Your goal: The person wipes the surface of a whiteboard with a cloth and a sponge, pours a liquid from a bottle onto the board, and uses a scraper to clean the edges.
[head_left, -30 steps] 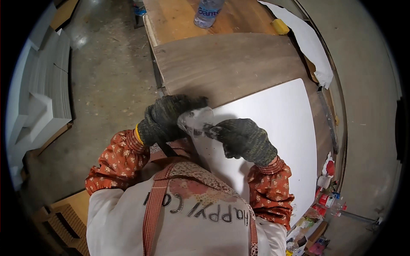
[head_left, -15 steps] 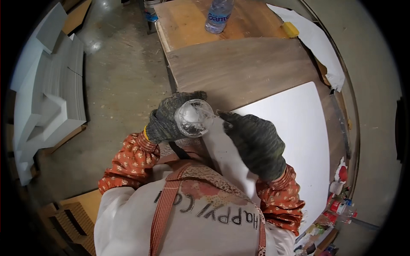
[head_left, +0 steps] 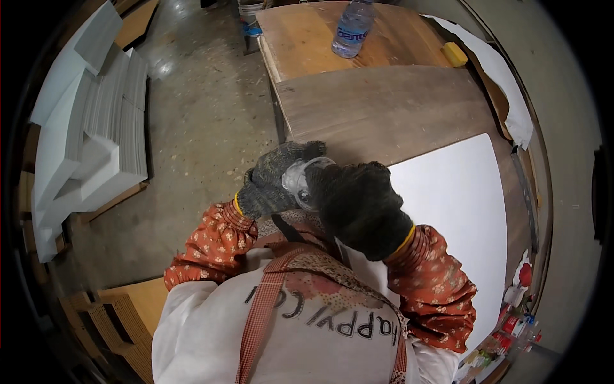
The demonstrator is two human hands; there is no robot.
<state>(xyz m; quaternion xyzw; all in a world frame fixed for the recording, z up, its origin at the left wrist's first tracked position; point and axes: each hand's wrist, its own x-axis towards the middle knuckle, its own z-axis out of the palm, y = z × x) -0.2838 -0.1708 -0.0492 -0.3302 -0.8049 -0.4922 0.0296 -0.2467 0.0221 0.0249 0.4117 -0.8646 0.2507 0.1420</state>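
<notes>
My left hand (head_left: 267, 181), in a dark grey knit glove, is wrapped round a clear plastic cup (head_left: 295, 183) with something whitish inside. The cup's mouth is tilted up toward me. My right hand (head_left: 361, 208), gloved alike, is closed and lies over the right side of the cup's mouth. Its fingertips are hidden at the cup, and whatever they hold cannot be made out. Both hands are in front of my apron, at the near left edge of a white panel (head_left: 457, 211).
The panel lies on a brown wooden worktable (head_left: 371, 102). A clear water bottle (head_left: 353, 29) and a yellow sponge-like block (head_left: 455, 54) are at its far end. Stacked white boards (head_left: 96, 134) stand on the floor at left. Bottles and litter (head_left: 511, 329) lie at lower right.
My right hand has moved left onto the cup, its fingers now over the mouth. The cup has tilted a little in my left hand. The whole view has shifted slightly.
</notes>
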